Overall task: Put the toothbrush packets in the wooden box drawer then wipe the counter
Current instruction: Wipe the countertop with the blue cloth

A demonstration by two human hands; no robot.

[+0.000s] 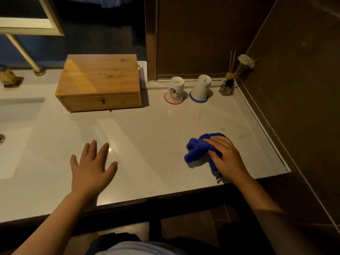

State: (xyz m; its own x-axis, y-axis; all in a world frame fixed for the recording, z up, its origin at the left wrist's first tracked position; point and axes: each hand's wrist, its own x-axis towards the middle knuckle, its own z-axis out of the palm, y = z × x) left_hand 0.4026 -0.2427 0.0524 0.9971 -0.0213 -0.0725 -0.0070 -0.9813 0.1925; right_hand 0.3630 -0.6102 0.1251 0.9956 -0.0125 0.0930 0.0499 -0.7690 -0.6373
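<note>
A wooden box (99,78) stands at the back of the white counter (147,129), its single drawer (100,101) closed, a small dark knob in the middle. No toothbrush packets are in sight. A crumpled blue cloth (197,149) lies on the counter at the front right, and my right hand (225,155) presses down on it with the fingers curled over it. My left hand (92,166) rests flat on the counter at the front left, fingers spread, holding nothing.
Two upturned white cups, one on a red coaster (174,90) and one on a blue coaster (201,89), stand at the back right beside a reed diffuser (228,85). A sink basin (16,137) and brass tap (9,76) lie left. Dark walls close the right side.
</note>
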